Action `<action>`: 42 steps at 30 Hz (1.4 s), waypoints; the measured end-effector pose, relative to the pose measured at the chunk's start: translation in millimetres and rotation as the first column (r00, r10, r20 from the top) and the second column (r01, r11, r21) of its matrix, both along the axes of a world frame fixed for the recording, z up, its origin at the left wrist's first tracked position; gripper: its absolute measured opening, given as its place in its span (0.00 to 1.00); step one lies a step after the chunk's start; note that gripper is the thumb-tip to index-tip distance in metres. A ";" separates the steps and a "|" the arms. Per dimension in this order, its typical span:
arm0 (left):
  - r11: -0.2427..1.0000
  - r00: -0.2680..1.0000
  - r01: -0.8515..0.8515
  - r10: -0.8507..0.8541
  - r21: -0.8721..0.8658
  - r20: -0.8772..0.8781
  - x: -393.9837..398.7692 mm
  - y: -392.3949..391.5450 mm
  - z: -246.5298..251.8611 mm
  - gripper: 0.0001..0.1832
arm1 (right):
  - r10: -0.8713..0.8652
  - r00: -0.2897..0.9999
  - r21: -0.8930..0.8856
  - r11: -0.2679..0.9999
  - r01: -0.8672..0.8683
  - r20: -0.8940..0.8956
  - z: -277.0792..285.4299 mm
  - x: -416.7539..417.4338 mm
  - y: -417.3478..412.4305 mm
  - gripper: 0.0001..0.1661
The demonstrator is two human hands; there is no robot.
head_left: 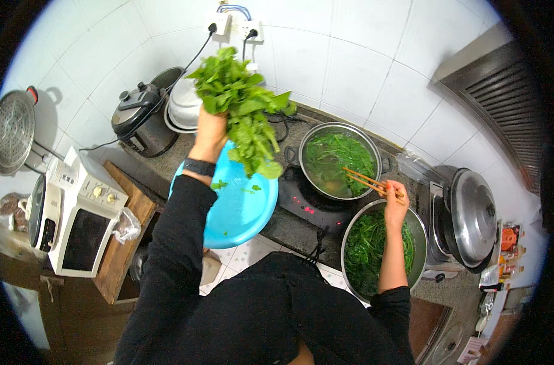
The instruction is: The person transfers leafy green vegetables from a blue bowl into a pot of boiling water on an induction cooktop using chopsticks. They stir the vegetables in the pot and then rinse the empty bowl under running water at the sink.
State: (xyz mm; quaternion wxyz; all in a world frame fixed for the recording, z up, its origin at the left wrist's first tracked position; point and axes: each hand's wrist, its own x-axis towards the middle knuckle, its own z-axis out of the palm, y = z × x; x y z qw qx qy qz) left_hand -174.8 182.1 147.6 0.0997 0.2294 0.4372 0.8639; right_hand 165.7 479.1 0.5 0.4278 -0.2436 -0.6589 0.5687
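My left hand (214, 127) grips a large bunch of raw leafy greens (245, 98) above the back of a blue plastic basin (240, 214). A few loose leaves lie in the basin. In my right hand (397, 196) is a pair of wooden chopsticks (373, 183), their tips over the greens in a steel pot of liquid (378, 149) on the induction cooktop (304, 205). Below my right forearm stands a wide metal pan (421, 255) full of wet dark green leafy vegetables.
An electric pressure cooker (144, 132) and upturned metal bowls (184, 105) stand at the back left. At the left are a white microwave (87, 228) and a wooden board (117, 255). A lidded wok (473, 219) sits on a stove at the right. Power cords run behind the basin.
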 end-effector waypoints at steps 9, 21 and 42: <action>0.938 0.980 -0.013 -0.057 -0.346 -0.190 56.6 180.7 -45.2 0.08 | -0.079 0.997 -0.051 0.995 0.081 0.026 -1.4 8.3 -9.9 0.07; 0.546 0.358 -0.476 -0.595 -0.689 -0.719 99.9 196.3 -162.3 0.33 | -0.132 0.976 0.123 0.986 0.111 0.173 7.4 27.0 -13.1 0.07; 0.531 0.420 -0.210 -0.709 -0.821 -0.566 27.0 62.7 -29.6 0.28 | -0.056 0.995 -0.189 0.981 0.039 -0.088 -11.7 -20.8 -59.5 0.12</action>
